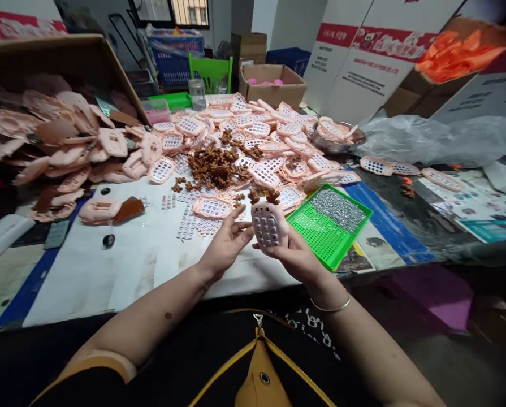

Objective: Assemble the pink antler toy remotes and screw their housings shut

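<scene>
In my right hand is a pink toy phone with a grid of pale keys, small dark eyes and brown antlers on top. Its key side faces me, upright above the table. My left hand is just left of the toy, thumb and forefinger apart; whether the thumb tip touches the toy's edge I cannot tell. Beyond the hands lie a pink shell with button holes, a heap of brown antler pieces and small printed key pieces.
A green tray holding small silvery parts is at the right. Many pink shells cover the back, with a metal bowl beyond. At left, a tipped cardboard box spills more shells. A black round piece lies on the white sheet.
</scene>
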`<state>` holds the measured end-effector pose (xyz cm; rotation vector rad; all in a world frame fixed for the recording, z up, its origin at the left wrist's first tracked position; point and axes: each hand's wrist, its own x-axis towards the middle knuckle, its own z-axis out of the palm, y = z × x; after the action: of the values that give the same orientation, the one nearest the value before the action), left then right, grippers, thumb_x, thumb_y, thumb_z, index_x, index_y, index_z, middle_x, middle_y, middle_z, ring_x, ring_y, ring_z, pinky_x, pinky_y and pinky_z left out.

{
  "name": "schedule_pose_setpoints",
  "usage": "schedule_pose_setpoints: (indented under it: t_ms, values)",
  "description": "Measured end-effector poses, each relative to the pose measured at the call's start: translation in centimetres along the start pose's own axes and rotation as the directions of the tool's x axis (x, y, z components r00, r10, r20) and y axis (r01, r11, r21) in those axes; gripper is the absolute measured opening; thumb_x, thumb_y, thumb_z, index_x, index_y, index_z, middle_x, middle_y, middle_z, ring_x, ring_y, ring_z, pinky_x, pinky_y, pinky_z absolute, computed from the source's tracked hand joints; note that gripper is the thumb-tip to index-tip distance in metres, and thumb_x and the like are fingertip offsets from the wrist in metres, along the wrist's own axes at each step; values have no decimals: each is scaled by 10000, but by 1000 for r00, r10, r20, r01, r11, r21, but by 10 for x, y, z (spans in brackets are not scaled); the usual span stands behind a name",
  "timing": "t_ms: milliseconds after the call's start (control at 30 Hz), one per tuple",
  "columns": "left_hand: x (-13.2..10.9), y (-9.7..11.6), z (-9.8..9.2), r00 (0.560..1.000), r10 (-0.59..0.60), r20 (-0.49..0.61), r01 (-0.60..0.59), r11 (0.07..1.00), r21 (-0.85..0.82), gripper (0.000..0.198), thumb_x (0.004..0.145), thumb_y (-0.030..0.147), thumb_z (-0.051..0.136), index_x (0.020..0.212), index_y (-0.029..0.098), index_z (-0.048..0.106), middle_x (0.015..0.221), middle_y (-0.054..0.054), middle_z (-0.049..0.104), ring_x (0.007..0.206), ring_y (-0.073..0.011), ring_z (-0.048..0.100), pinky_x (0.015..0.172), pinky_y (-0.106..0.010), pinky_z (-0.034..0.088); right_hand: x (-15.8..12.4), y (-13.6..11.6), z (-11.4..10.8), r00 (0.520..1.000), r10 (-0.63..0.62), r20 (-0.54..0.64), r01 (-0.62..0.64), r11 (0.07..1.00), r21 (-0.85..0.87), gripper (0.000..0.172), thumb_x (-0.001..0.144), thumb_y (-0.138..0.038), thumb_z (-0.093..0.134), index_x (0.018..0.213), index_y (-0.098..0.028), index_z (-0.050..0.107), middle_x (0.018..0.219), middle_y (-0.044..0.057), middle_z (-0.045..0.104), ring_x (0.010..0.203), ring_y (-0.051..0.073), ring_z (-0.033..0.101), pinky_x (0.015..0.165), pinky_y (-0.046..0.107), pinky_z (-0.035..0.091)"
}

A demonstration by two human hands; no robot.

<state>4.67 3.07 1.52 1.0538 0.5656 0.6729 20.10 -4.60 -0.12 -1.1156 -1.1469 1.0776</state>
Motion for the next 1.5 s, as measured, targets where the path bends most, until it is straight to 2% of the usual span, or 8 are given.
schedule_pose_setpoints:
  t_ms: [67,133,267,400,533,733,900,1500]
  values:
    - [6,7,-11,989,45,-142,-43,999,18,627,658,438,851,1188,190,626,1021,-72,685,1033,-209,617,931,-318,458,15,5,5,991,115,70,-130,952,278,600,722,-277,765,1288,-256,564,1250,80,647,1075,234,644,933,417,546]
    - [13,12,-22,984,31,-173,-33,999,-10,536,630,464,858,1020,150,669,926,-63,696,936,-196,635,845,-286,476,30,13,12,970,196,143,-238,887,396,491,682,-251,803,1146,-211,644,1024,50,715,893,172,672,850,333,552]
    - [21,17,-44,970,-10,-244,-15,995,-99,527,593,462,873,951,143,656,825,-33,702,732,-141,638,697,-247,482,60,30,33,959,208,193,-271,873,405,453,667,-277,845,1080,-198,677,959,23,723,819,123,646,751,237,515]
    - [20,17,-59,928,-6,-372,-28,996,-87,522,625,472,851,972,147,637,782,-12,695,582,-99,586,555,-216,444,82,39,57,974,190,122,-223,892,393,399,767,-462,759,1032,-173,687,923,31,723,773,132,632,730,263,508]
    - [18,8,-67,897,30,-441,-83,991,-102,512,642,440,844,1000,135,640,773,-22,706,655,-134,646,616,-234,488,87,47,70,968,239,79,-251,889,384,433,719,-527,774,924,-155,689,833,25,712,711,137,618,676,266,492]
    - [11,-3,-68,892,3,-452,-34,998,-61,445,705,400,807,1020,147,619,884,-49,730,788,-181,691,743,-299,542,75,51,71,946,317,67,-316,856,409,447,672,-554,791,856,-162,681,723,10,685,665,139,614,657,273,502]
    - [0,1,-64,879,71,-472,-29,995,95,403,735,401,780,1010,152,621,955,-58,727,874,-191,682,805,-312,542,69,41,66,972,230,-51,-198,914,354,407,690,-514,791,919,-192,694,798,12,693,697,132,598,633,254,511]
    - [-12,2,-62,872,165,-461,7,938,348,321,749,404,755,962,187,651,931,-42,708,834,-184,641,783,-277,516,62,25,63,928,363,78,-343,760,552,313,660,-415,837,840,-193,709,789,2,693,697,113,614,651,233,541]
